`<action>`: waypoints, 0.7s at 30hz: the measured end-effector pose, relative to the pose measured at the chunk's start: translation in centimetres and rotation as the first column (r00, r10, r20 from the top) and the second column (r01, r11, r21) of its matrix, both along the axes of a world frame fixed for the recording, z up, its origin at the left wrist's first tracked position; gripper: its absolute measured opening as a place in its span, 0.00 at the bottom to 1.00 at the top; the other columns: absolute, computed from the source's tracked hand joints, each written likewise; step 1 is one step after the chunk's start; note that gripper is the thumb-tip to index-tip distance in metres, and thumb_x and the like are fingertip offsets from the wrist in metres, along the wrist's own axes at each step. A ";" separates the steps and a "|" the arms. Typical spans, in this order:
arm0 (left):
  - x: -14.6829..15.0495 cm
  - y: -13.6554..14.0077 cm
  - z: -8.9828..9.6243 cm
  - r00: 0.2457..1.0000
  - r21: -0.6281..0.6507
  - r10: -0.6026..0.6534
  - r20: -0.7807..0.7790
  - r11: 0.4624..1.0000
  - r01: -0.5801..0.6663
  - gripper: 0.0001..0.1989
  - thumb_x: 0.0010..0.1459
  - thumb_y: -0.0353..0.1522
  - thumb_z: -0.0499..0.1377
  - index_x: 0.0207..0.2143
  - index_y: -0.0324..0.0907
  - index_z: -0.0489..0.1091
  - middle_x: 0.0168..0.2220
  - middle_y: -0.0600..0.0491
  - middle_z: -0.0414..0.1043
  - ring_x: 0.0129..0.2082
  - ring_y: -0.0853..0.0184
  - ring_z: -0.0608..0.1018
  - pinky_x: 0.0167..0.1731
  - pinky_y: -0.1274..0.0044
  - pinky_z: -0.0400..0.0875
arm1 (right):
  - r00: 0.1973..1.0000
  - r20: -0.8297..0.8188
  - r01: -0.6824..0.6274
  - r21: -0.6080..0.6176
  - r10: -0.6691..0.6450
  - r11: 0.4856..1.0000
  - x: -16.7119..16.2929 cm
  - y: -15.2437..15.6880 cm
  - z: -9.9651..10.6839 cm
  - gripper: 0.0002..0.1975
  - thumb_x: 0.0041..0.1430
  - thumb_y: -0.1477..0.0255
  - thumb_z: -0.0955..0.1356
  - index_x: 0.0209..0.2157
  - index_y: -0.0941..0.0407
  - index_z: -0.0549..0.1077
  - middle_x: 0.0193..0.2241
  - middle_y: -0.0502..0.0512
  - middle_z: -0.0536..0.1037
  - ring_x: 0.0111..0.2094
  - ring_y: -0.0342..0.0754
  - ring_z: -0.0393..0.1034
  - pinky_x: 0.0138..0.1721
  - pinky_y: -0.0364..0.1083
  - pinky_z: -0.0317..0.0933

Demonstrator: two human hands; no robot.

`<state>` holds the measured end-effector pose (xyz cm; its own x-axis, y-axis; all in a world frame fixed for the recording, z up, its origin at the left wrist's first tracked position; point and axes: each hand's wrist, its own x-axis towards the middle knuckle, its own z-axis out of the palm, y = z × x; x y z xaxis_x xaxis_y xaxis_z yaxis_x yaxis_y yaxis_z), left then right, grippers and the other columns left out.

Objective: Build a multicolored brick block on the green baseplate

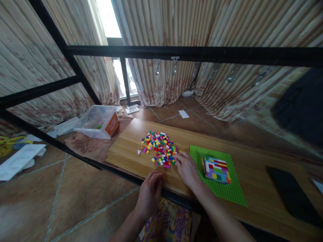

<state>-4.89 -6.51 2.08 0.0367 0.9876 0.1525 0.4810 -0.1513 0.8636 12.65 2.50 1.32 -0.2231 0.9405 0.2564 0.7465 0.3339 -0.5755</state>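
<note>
A loose pile of small toy building bricks (158,143) in many colours lies on the wooden table (126,144). At the pile's near right edge, my right hand (186,167) has its fingertips pinched together among the bricks; what they grip is too small to make out. My left hand (151,188) is curled at the table's near edge, its fingers bent inward, and its palm is hidden. To the right of my right hand lies a green studded baseplate (230,191). On it stands a low multicoloured brick block (217,170), several layers high.
A clear plastic box (94,122) with an orange label stands beyond the table's left end. A dark flat slab (292,195) lies at the right. Black metal bars (141,51) cross the view above the table. White foam trays (20,161) lie on the tiled floor.
</note>
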 end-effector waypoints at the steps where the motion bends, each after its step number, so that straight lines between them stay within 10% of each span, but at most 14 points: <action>1: -0.1 0.1 0.0 1.000 -0.005 0.003 -0.008 1.000 -0.003 0.11 0.62 0.27 0.51 0.40 0.42 0.73 0.44 0.48 0.75 0.45 0.65 0.76 0.47 0.72 0.72 | 1.000 0.006 -0.012 -0.002 0.012 1.000 -0.2 0.1 -0.1 0.13 0.62 0.76 0.62 0.35 0.54 0.78 0.36 0.56 0.76 0.40 0.50 0.70 0.44 0.49 0.64; 21: -1.9 2.2 0.2 0.983 0.015 0.129 -0.132 0.992 -0.128 0.14 0.60 0.25 0.52 0.46 0.42 0.71 0.45 0.48 0.74 0.43 0.65 0.77 0.45 0.72 0.73 | 0.999 -0.051 -0.008 0.025 0.009 1.000 -0.2 -1.1 0.6 0.11 0.62 0.74 0.62 0.37 0.53 0.77 0.38 0.56 0.75 0.41 0.50 0.70 0.45 0.50 0.64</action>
<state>-6.82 -4.34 2.28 -0.0701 0.9844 0.1612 0.6072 -0.0861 0.7899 12.42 1.37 1.89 -0.2170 0.9319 0.2907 0.7132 0.3547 -0.6047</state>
